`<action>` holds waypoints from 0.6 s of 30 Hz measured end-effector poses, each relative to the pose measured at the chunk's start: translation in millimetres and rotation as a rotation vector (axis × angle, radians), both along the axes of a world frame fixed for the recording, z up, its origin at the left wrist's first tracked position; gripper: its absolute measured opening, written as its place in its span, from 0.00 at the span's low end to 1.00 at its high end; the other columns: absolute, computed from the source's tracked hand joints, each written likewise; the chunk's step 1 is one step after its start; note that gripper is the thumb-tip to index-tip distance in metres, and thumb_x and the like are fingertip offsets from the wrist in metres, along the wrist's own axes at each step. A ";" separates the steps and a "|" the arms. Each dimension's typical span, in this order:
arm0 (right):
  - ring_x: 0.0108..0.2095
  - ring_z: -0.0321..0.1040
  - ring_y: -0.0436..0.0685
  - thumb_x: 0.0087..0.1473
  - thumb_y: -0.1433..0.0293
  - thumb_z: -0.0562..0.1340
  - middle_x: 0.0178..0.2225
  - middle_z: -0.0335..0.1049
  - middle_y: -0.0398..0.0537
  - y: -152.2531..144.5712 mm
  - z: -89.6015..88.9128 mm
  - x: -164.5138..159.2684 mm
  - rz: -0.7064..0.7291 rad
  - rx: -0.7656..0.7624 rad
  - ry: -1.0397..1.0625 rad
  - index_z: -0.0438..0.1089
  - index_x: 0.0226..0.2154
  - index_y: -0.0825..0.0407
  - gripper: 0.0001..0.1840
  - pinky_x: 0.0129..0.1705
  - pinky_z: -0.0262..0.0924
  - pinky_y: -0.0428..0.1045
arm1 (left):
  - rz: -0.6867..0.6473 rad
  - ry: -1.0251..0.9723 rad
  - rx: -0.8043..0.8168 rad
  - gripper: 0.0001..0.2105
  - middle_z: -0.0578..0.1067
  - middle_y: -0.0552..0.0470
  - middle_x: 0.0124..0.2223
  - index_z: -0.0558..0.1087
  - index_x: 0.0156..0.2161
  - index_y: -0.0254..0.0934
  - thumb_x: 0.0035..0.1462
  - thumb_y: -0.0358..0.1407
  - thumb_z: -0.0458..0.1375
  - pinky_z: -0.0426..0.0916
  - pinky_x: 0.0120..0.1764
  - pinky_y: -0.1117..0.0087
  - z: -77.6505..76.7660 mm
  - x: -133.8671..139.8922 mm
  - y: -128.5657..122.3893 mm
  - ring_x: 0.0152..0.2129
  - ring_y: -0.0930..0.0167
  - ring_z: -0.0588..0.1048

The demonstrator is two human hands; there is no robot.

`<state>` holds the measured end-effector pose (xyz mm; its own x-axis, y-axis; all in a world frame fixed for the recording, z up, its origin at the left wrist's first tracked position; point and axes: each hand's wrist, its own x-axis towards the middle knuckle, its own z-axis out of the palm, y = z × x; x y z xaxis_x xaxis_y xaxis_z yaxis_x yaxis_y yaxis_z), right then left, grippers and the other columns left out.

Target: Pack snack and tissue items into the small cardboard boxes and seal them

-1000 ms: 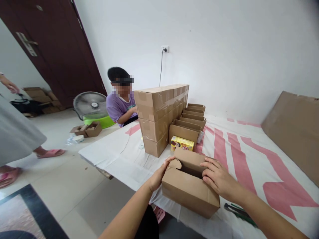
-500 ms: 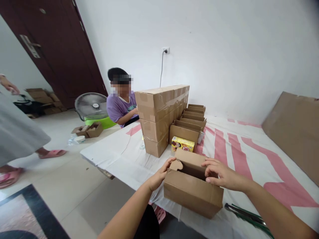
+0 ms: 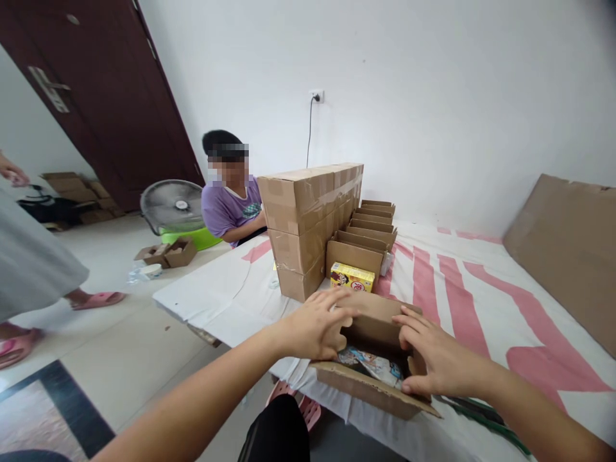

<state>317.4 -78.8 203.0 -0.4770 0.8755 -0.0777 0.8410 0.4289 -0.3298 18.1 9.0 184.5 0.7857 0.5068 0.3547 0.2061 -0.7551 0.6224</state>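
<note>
Cardboard box (image 3: 368, 387) apparently touches half-spread left hand (image 3: 315, 326) and right hand (image 3: 433, 353).

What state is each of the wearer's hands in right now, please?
Left hand: open, fingers apart, at the left end of the open carton.
Right hand: open, thumb and fingers apart, at the carton's right end.

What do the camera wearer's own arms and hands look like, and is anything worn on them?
The left hand and right hand are ungloved; no watch or bracelet shows on either wrist. Both forearms are bare, with no sleeve in view. Plain black cloth covers the leg below.
</note>
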 end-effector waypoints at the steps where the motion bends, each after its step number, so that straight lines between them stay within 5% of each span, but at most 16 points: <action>1: 0.69 0.37 0.75 0.44 0.54 0.70 0.64 0.57 0.61 -2.8 2.0 -0.2 -0.002 -0.002 -0.018 0.68 0.35 0.50 0.21 0.64 0.47 0.71 | -0.079 0.003 0.067 0.31 0.66 0.49 0.64 0.75 0.54 0.53 0.41 0.32 0.70 0.46 0.63 0.44 6.8 4.4 -4.3 0.63 0.45 0.59; 4: 0.69 0.37 0.73 0.47 0.59 0.68 0.65 0.56 0.58 -12.5 7.1 3.7 -0.007 -0.011 -0.052 0.68 0.36 0.49 0.16 0.64 0.49 0.70 | -0.223 0.016 0.096 0.15 0.79 0.51 0.49 0.81 0.39 0.52 0.46 0.29 0.65 0.45 0.64 0.47 17.0 13.0 -13.3 0.57 0.48 0.68; 8: 0.69 0.39 0.73 0.49 0.58 0.67 0.68 0.50 0.59 -25.8 6.9 17.9 -0.071 0.005 -0.055 0.69 0.38 0.49 0.16 0.63 0.50 0.70 | -0.125 0.080 -0.035 0.04 0.77 0.48 0.30 0.78 0.28 0.47 0.44 0.38 0.69 0.38 0.65 0.46 24.0 8.0 -17.4 0.51 0.46 0.70; 13: 0.69 0.35 0.77 0.39 0.44 0.69 0.69 0.46 0.63 -34.1 5.8 29.4 -0.149 -0.013 -0.135 0.71 0.38 0.51 0.33 0.65 0.46 0.71 | -0.008 0.424 0.262 0.26 0.76 0.42 0.32 0.78 0.29 0.39 0.41 0.62 0.63 0.40 0.63 0.42 38.1 -0.9 -22.5 0.40 0.49 0.74; 18: 0.68 0.39 0.81 0.31 0.41 0.71 0.67 0.48 0.72 -34.2 7.7 20.4 -0.160 -0.077 -0.281 0.72 0.46 0.58 0.48 0.67 0.41 0.70 | 0.061 0.911 0.496 0.43 0.74 0.30 0.52 0.73 0.53 0.32 0.41 0.65 0.60 0.54 0.56 0.45 35.8 13.6 -35.2 0.47 0.46 0.73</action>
<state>337.8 -113.0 210.7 -0.2844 0.9240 -0.2558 0.9584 0.2669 -0.1013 31.7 -26.3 220.3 0.8384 0.5140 -0.1814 0.4891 -0.8563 -0.1659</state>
